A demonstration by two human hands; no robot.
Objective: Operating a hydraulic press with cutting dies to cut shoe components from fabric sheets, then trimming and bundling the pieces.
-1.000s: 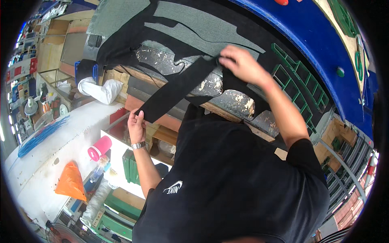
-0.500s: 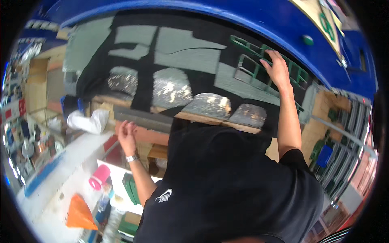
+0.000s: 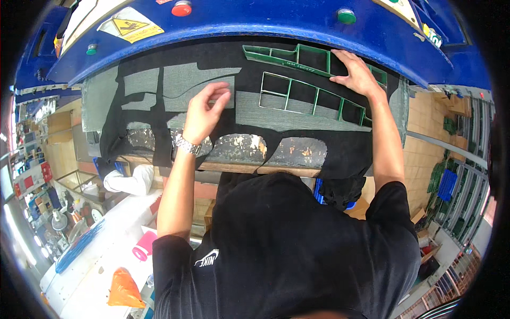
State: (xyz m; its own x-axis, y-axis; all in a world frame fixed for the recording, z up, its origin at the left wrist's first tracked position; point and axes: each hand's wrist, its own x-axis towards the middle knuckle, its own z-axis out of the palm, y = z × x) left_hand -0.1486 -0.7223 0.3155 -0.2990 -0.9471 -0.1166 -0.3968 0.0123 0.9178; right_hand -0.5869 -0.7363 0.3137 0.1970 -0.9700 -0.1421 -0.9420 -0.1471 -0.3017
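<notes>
A green metal cutting die [image 3: 313, 60], long and divided into cells, lies near the far edge of a black sheet [image 3: 247, 119]. My right hand [image 3: 358, 77] spans it near its right end, fingers at the far rim and thumb at the near one. Just in front lies a second green cutting die [image 3: 314, 101] with several cells. My left hand [image 3: 204, 109], a metal watch on its wrist, hovers over the middle of the sheet with bent fingers apart from the thumb, nothing visible in them. Cut-out openings in the sheet show the grey-green board [image 3: 98, 103] beneath.
A blue machine beam [image 3: 255, 26] with red and green buttons runs along the far side. A white bundle [image 3: 133, 179] sits at left. On the white table [image 3: 87, 255] are a pink container [image 3: 144, 245] and an orange bag [image 3: 125, 290]. Shelves [image 3: 467, 181] stand right.
My left hand has risen from beside the board, at lower left, to above the black sheet. My right hand stays at the far cutting die. The whole view has shifted.
</notes>
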